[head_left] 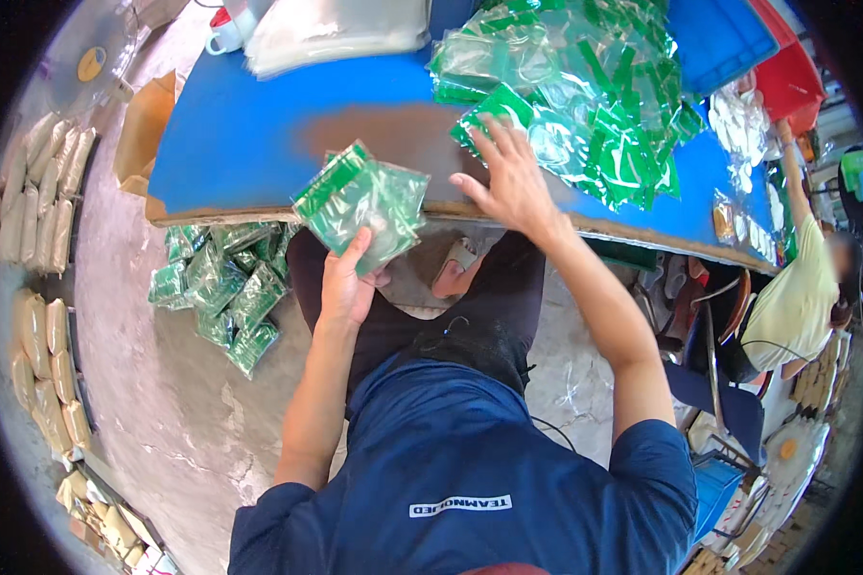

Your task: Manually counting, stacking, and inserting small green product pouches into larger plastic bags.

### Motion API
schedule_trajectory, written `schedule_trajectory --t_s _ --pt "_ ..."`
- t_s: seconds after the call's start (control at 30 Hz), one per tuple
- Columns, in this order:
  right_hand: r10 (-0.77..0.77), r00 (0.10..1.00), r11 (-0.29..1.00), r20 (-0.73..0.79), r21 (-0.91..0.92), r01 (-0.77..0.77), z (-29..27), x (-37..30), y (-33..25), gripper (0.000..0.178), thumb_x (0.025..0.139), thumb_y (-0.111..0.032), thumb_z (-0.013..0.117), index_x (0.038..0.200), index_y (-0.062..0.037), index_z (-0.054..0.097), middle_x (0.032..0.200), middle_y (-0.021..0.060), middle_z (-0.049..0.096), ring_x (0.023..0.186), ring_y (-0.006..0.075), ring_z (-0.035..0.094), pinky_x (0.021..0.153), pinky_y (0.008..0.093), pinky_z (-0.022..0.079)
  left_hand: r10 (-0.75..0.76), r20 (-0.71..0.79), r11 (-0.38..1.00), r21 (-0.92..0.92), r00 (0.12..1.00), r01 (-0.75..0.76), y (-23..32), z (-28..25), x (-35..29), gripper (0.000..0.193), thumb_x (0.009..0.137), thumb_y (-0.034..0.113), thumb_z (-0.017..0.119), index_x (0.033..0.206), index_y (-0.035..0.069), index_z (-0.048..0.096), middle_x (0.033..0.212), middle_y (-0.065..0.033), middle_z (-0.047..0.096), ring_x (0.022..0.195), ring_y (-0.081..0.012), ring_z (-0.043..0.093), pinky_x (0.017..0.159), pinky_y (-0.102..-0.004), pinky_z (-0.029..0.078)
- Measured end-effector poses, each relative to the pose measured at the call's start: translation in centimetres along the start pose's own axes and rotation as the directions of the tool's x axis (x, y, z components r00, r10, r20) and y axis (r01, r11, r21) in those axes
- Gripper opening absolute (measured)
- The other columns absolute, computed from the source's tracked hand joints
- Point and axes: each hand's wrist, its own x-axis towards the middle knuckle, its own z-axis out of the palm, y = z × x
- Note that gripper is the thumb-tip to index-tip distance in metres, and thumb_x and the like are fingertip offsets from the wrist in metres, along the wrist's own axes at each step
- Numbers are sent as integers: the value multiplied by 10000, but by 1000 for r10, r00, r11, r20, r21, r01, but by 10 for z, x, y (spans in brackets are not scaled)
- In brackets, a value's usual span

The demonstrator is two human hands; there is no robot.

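My left hand (347,287) grips a small stack of clear plastic packets (366,206) with green printed headers, just off the table's near edge. Its thumb presses on top and the other fingers are beneath. Over the blue tabletop (235,134), my right hand (518,182) is open, its fingers spread. Its fingertips overlap the corner of a green packet (501,105) at the left side of a large heap of similar packets (594,105). Whether the fingertips touch that packet, I cannot tell. Contents of the packets are hard to make out.
Clear plastic sheets or bags (340,34) lie at the table's back, near a white cup (222,34). More green packets (225,287) are piled on the floor at left. A red bin (786,72) stands far right, where another person (791,297) reaches in.
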Motion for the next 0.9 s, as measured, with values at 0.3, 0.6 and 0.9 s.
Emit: schedule_trajectory --t_s 0.3,0.6,0.9 --pt "-265 964 857 -39 448 254 17 -41 -16 341 918 -124 656 1253 -57 645 1197 103 691 1143 237 646 969 367 506 150 238 956 215 960 -202 2 -20 -19 638 750 -22 809 1334 -2 551 1297 -107 620 1173 -238 615 1016 -391 490" --pt "462 879 887 -116 76 -456 -28 -6 2 550 989 -436 567 1298 18 580 1150 238 649 989 336 651 846 435 531 218 255 821 473 942 -319 -14 18 -16 516 825 20 795 1292 -12 578 1156 -66 680 1011 -151 651 939 -314 510" --pt "-42 968 792 249 599 -120 -5 -55 -12 374 981 -336 581 1146 -2 612 1127 229 634 1019 392 625 885 460 499 -159 137 975 175 978 134 -30 20 0 527 863 21 739 1344 5 526 1272 -90 632 1150 -220 621 1027 -391 484"
